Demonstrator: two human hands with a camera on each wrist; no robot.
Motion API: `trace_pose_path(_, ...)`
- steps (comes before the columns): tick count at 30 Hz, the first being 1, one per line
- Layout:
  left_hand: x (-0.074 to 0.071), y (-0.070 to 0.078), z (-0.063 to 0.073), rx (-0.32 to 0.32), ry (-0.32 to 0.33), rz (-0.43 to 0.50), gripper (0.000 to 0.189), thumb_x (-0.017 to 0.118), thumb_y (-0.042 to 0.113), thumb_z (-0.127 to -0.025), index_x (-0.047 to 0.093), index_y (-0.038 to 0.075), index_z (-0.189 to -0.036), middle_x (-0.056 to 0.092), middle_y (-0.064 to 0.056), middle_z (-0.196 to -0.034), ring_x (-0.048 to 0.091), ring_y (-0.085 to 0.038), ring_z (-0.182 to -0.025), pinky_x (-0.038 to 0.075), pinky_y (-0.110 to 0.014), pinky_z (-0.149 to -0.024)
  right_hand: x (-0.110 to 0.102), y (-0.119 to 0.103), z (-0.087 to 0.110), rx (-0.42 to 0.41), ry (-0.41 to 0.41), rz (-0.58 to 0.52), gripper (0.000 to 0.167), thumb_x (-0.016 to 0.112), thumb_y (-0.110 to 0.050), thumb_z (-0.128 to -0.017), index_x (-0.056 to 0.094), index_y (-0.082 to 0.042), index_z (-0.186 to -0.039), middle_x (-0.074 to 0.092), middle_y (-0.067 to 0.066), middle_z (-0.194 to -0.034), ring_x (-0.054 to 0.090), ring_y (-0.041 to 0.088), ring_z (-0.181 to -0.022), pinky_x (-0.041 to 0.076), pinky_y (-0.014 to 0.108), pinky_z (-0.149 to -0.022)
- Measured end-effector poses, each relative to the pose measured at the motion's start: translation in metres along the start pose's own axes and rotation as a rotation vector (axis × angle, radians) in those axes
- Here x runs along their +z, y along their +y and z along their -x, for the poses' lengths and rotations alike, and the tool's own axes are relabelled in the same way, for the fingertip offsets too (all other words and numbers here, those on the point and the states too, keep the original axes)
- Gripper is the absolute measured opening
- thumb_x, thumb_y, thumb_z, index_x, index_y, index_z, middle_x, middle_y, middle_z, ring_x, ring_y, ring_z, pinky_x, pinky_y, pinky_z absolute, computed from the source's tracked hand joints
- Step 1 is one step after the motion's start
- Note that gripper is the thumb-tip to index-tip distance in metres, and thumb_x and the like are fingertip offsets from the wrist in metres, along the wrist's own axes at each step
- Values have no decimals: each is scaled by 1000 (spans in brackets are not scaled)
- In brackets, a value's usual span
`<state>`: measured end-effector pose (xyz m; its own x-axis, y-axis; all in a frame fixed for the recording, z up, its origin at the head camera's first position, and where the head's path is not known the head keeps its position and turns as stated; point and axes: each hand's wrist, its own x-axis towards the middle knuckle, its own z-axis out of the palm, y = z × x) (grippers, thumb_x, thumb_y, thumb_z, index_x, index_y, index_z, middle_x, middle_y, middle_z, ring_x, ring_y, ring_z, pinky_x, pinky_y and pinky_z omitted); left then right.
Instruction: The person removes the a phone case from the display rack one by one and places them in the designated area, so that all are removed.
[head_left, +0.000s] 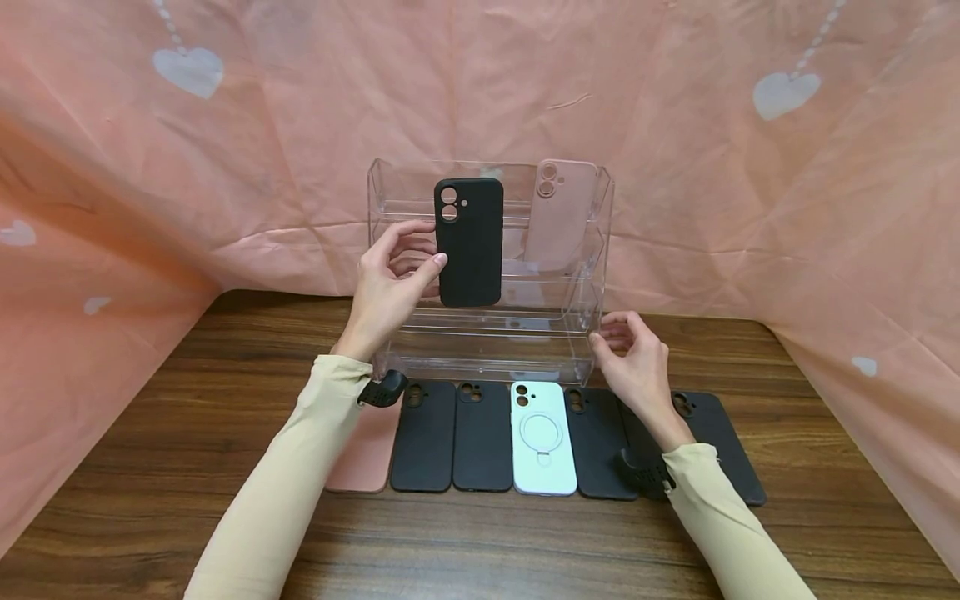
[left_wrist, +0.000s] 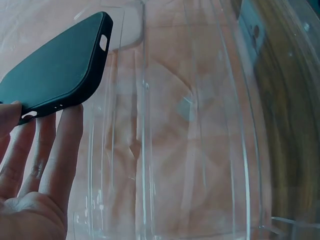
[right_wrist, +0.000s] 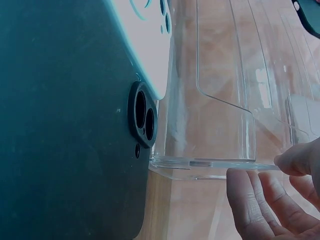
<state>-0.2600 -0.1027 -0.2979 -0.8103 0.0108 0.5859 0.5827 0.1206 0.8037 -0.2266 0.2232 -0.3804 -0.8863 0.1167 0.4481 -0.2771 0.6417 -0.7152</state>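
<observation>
My left hand [head_left: 386,287] pinches a black phone case [head_left: 471,250] by its left edge, thumb in front and fingers behind. The case is upright before the upper tiers of a clear tiered display stand [head_left: 487,346], its camera cutout at the top left. In the left wrist view, the bottom end of the black case [left_wrist: 60,62] shows its port cutout, the fingertips against its long side. At the stand's right side is my right hand [head_left: 636,362]. The right wrist view has its thumb and fingers [right_wrist: 245,200] gripping the edge of the clear side panel [right_wrist: 225,164].
A pink phone case [head_left: 562,217] leans on the stand's upper right. Along the stand's front, a row lies on the wooden table [head_left: 450,550]: a pink case [head_left: 367,454], several black cases [head_left: 482,442] and a white case [head_left: 543,471] with a ring. Pink cloth [head_left: 480,92] hangs behind.
</observation>
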Motion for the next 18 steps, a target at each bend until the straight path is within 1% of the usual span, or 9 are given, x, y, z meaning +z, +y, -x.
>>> trace_pose_path(6,-9,-2,9,-22,-16,-30,41,75,7,-91,63,8,-131,71,-14,-111,69,-10,-96,58,-21,-87,-2,0,0,6,3,-4,23,71,-8,-93,64,-2,-115,75,19,-104,74,34,-92,43,-1,-70)
trace_pose_path(7,-10,-2,10,-26,-20,-36,41,75,7,-91,64,8,-130,71,-14,-111,70,-10,-94,59,-21,-86,-2,0,0,7,3,-4,23,71,-8,-93,64,-3,-115,75,19,-104,74,34,-92,43,-1,-70)
trace_pose_path(10,-14,-3,15,-43,-40,-43,40,75,6,-91,64,9,-130,71,-15,-110,71,-10,-89,62,-24,-77,-2,0,0,8,2,-5,23,71,-7,-93,64,-3,-115,75,19,-104,74,34,-92,43,-1,-71)
trace_pose_path(13,-19,-5,20,-50,-64,-62,40,75,6,-91,64,10,-130,72,-15,-109,72,-10,-87,62,-24,-75,-2,0,0,7,6,-1,23,71,-7,-93,64,-3,-115,75,18,-104,74,34,-92,43,-1,-71)
trace_pose_path(17,-27,-6,28,-60,-91,-84,42,76,6,-91,63,11,-131,71,-15,-110,71,-10,-91,62,-23,-75,-3,0,-1,5,14,0,23,71,-7,-93,65,-2,-114,75,18,-103,74,34,-90,44,1,-68)
trace_pose_path(18,-29,-7,30,-68,-98,-84,42,76,6,-91,63,11,-131,71,-15,-111,72,-10,-90,63,-24,-72,-2,0,-1,6,14,1,23,71,-7,-93,65,-2,-114,75,18,-103,74,34,-90,44,1,-67)
